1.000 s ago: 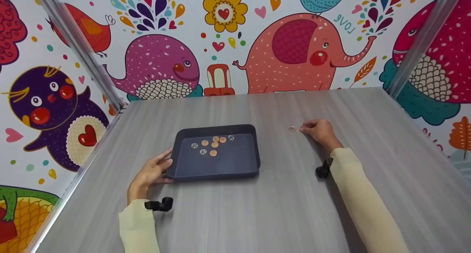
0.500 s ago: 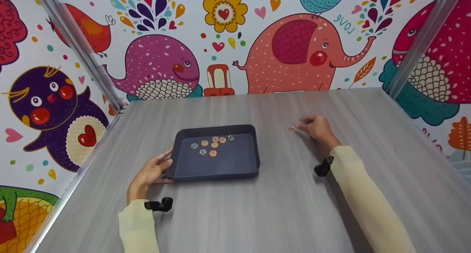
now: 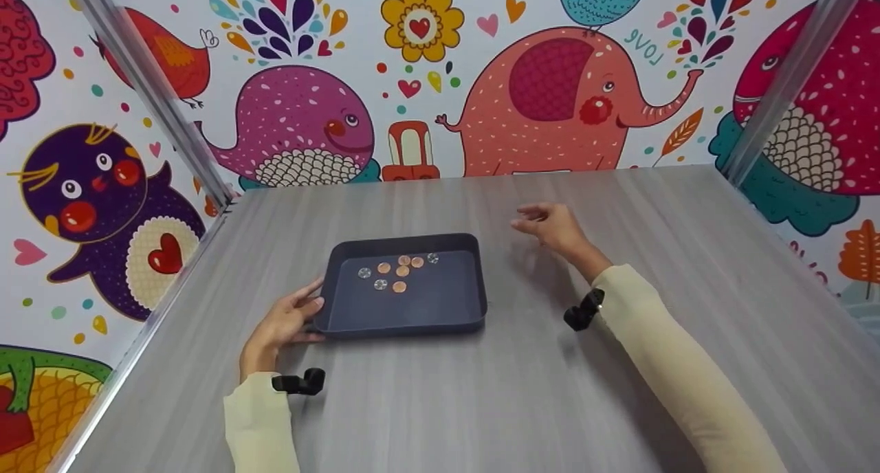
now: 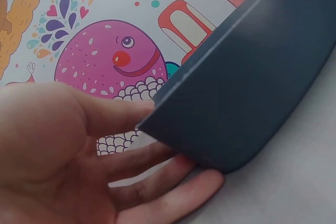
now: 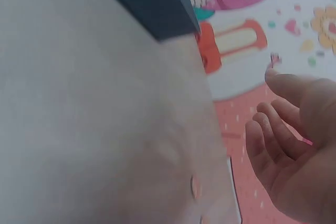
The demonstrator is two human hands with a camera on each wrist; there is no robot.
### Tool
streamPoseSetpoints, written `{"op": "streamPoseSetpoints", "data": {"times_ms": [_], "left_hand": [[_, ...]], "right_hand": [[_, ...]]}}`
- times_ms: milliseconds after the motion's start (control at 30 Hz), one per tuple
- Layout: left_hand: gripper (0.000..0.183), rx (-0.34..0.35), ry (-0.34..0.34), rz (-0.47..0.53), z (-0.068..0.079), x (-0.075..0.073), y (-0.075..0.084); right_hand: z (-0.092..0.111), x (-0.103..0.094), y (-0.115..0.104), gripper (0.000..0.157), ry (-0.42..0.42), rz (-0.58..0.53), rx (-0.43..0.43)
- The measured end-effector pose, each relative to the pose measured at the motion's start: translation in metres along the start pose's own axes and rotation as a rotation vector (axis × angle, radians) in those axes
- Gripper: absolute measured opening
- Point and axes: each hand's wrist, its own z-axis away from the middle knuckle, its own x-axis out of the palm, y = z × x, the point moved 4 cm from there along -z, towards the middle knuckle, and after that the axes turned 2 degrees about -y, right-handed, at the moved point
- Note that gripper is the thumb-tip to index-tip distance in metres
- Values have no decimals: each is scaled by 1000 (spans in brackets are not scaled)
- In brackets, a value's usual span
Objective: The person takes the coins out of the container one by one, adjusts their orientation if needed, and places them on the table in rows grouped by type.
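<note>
A dark blue-grey tray (image 3: 440, 311) sits on the table, with several copper coins (image 3: 399, 287) and silver coins (image 3: 380, 284) lying in its far half. My left hand (image 3: 278, 322) grips the tray's left side. In the left wrist view its thumb (image 4: 123, 115) meets the upper edge and the other fingers reach under the corner. Right of the tray, above the table, my right hand (image 3: 557, 229) has its fingers loosely bent and parted; nothing shows between them. In the right wrist view, a copper coin (image 5: 196, 186) lies on the table, with part of another below it.
A grey wood-grain table (image 3: 522, 390) extends around the tray. Behind it stands a wall (image 3: 474, 81) printed with cartoon animals, with metal posts (image 3: 790, 81) at both back corners. Each wrist wears a small black camera (image 3: 584, 310).
My right hand has left the table spot by the coins, moving left and a little away, higher over the table. It now covers the coin seen earlier. Left hand and tray stay put.
</note>
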Motion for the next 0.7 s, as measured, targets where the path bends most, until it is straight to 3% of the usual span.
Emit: {"op": "streamPoseSetpoints", "data": {"times_ms": [333, 700], "left_hand": [[56, -10, 11, -7, -1, 2, 1], [57, -15, 15, -4, -1, 1, -1]], "right_hand": [[7, 39, -34, 40, -80, -45, -43], [14, 88, -61, 39, -166, -67, 35]]}}
